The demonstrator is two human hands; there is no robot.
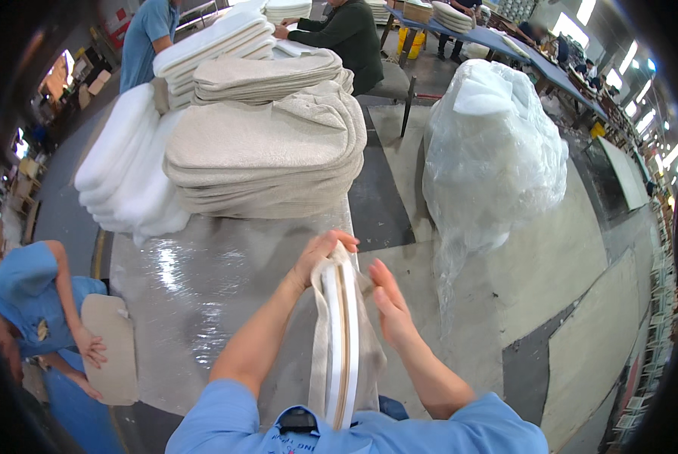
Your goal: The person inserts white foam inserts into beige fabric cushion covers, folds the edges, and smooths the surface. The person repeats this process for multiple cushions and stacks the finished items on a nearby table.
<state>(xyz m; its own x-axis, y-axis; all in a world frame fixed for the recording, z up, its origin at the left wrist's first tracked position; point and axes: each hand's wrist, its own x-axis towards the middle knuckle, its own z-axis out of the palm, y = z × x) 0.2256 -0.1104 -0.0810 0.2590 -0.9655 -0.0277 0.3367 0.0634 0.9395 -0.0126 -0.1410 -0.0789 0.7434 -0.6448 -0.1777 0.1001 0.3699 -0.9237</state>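
Observation:
A seat cushion stands on edge in front of me, its layered pad (340,333) of white padding with a tan core showing through the open side of a beige fabric cover (318,363). My left hand (318,253) is closed over the far end of the cushion, its fingers curled around the covered tip. Beside the right side of the cover, my right hand (392,306) is held with fingers stretched and the thumb up. Whether its fingertips touch the fabric I cannot tell.
On the plastic-covered table (172,295) lie a stack of beige covers (263,151) and white pads (119,163). A plastic-wrapped bundle (498,151) stands at the right. A co-worker (29,303) at the left handles a beige cushion (110,352). Other people work beyond the stacks.

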